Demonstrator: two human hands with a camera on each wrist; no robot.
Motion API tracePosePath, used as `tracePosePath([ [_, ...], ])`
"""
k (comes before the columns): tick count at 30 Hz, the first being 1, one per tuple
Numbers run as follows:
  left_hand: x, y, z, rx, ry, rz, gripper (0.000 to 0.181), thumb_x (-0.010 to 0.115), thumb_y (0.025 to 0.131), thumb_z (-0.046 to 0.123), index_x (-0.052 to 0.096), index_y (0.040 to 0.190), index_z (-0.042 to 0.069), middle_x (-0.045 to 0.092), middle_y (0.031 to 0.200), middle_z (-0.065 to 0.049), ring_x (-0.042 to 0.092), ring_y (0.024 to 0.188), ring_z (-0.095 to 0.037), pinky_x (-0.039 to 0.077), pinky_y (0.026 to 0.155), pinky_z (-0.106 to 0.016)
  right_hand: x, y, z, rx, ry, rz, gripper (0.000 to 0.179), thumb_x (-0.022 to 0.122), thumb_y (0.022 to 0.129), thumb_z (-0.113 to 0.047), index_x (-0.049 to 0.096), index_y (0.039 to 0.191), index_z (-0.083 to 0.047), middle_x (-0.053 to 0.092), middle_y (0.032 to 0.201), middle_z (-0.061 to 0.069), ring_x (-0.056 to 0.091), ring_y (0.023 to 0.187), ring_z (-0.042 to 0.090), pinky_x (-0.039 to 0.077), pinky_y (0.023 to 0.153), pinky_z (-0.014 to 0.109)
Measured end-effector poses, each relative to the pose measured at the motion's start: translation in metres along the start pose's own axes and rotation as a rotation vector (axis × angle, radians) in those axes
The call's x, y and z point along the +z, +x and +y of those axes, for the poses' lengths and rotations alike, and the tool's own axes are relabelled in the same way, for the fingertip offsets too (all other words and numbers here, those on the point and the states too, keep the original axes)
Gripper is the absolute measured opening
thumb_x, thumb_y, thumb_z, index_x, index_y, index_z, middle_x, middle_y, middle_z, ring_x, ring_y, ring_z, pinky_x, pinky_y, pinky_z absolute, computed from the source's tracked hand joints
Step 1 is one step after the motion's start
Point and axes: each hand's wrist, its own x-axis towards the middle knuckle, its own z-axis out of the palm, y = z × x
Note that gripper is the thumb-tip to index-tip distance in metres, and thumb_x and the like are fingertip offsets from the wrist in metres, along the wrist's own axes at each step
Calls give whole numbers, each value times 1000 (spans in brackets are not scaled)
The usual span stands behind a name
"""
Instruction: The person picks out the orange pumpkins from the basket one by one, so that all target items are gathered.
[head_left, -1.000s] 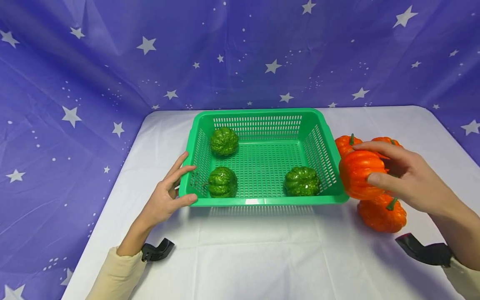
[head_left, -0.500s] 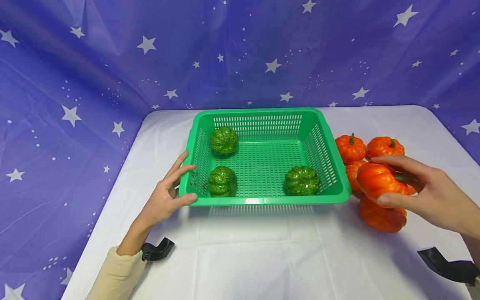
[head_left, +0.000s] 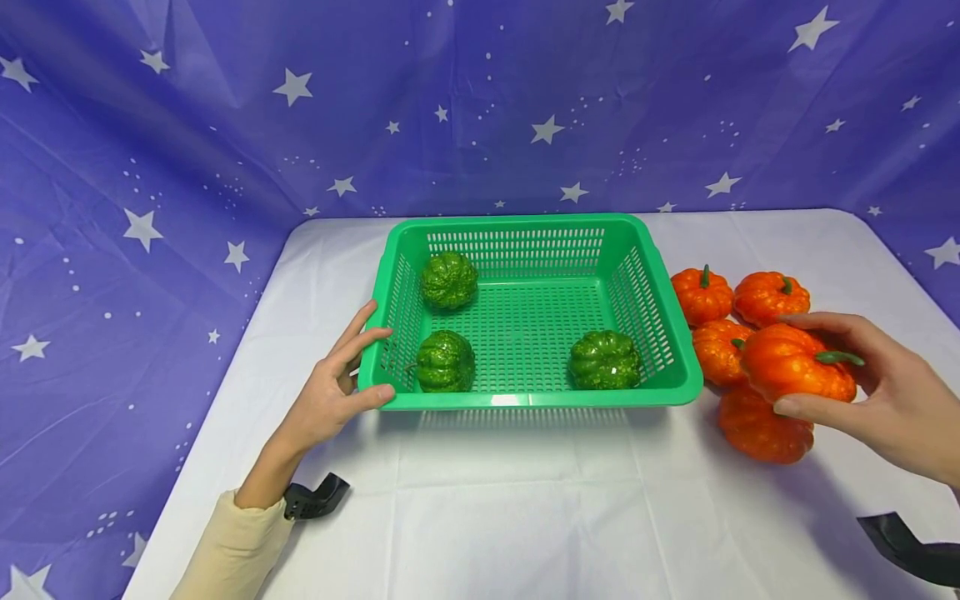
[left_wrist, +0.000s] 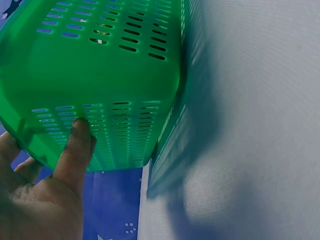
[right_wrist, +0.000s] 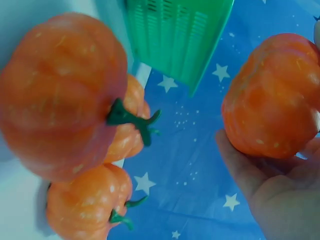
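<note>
Thumb and fingers of my right hand (head_left: 892, 392) grip an orange toy pumpkin (head_left: 795, 367) from either side, its green stem toward the palm. It hangs over an orange pumpkin (head_left: 761, 433) at the front of the group. In the right wrist view the held pumpkin (right_wrist: 272, 97) sits between thumb and fingers. My left hand (head_left: 326, 396) rests at the front left corner of a green plastic basket (head_left: 528, 400), straight fingers on its rim. The left wrist view shows one finger (left_wrist: 75, 150) against the basket's outer wall (left_wrist: 100, 75).
Inside the basket lie three green pumpkins, at back left (head_left: 448, 281), front left (head_left: 446, 361) and front right (head_left: 604, 360). More orange pumpkins stand right of it, at back left (head_left: 702, 296), back right (head_left: 771, 298) and middle (head_left: 718, 352). A starry blue cloth (head_left: 487, 100) hangs behind the white table (head_left: 510, 517).
My right hand has moved right, away from the basket's edge, with the pumpkin turned so its stem shows. The pumpkins behind have come into view. My left hand stays in place.
</note>
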Motion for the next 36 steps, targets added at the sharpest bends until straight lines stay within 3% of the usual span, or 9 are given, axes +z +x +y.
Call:
tracePosePath([
  [10, 0, 0, -1, 1, -8, 2, 63, 66, 88, -6, 40, 145, -5, 5, 165, 3, 6, 149, -27, 9, 111, -64, -4, -15, 20, 41, -79, 38, 73, 82, 73, 10, 55, 139, -5, 50, 122, -17, 47, 104, -3, 38, 79, 1],
  [14, 0, 0, -1, 0, -6, 2, 64, 66, 88, -6, 40, 145, -4, 5, 165, 3, 6, 149, -27, 9, 111, -64, -7, -21, 32, 52, -61, 90, 71, 78, 76, 13, 54, 140, -5, 49, 124, -19, 48, 103, -4, 38, 77, 1],
  [20, 1, 0, -1, 2, -5, 5, 64, 67, 87, -4, 41, 145, -5, 6, 165, 2, 6, 149, -29, 7, 110, -67, -12, -29, 50, 140, -75, 150, 68, 70, 86, 6, 48, 147, -16, 45, 118, -23, 46, 96, -7, 39, 71, 1],
  [22, 1, 0, -1, 4, -8, 6, 64, 67, 87, -4, 41, 145, -5, 6, 165, 2, 6, 149, -28, 6, 110, -66, -14, -31, 56, 181, -121, 153, 68, 69, 89, 1, 44, 150, -18, 42, 121, -19, 40, 97, -10, 37, 70, -1],
  [26, 1, 0, -1, 9, -24, 7, 63, 67, 88, -4, 41, 145, -5, 6, 165, 2, 5, 149, -27, 4, 111, -65, -18, -35, 64, 291, -238, 143, 73, 71, 90, -12, 35, 154, -11, 41, 130, 6, 31, 96, -9, 30, 66, -2],
  [29, 1, 1, -1, 12, -31, 6, 63, 67, 88, -4, 40, 145, -6, 6, 165, 2, 5, 149, -27, 3, 111, -65, -19, -40, 72, 369, -236, 155, 78, 72, 91, -16, 29, 156, -13, 42, 131, -1, 31, 93, -10, 30, 65, -2],
  [31, 1, 1, -1, 13, -30, 7, 63, 67, 88, -4, 40, 145, -7, 6, 165, 2, 5, 149, -27, 3, 111, -65, -19, -44, 79, 404, -198, 173, 78, 71, 92, -16, 28, 157, -18, 39, 131, -15, 31, 94, -13, 34, 68, -2],
  [33, 1, 2, -1, 13, -31, 6, 63, 67, 87, -4, 40, 145, -7, 6, 165, 2, 4, 149, -26, 3, 112, -64, -18, -47, 84, 444, -201, 165, 79, 69, 94, -21, 23, 158, -22, 37, 144, -12, 35, 105, -10, 32, 74, -4],
  [36, 1, 1, 0, 15, -30, 6, 63, 66, 87, -5, 39, 145, -7, 6, 165, 1, 3, 150, -26, 3, 112, -64, -19, -50, 89, 484, -214, 148, 79, 66, 96, -26, 17, 159, -24, 26, 160, 7, 33, 126, -3, 27, 82, -5],
])
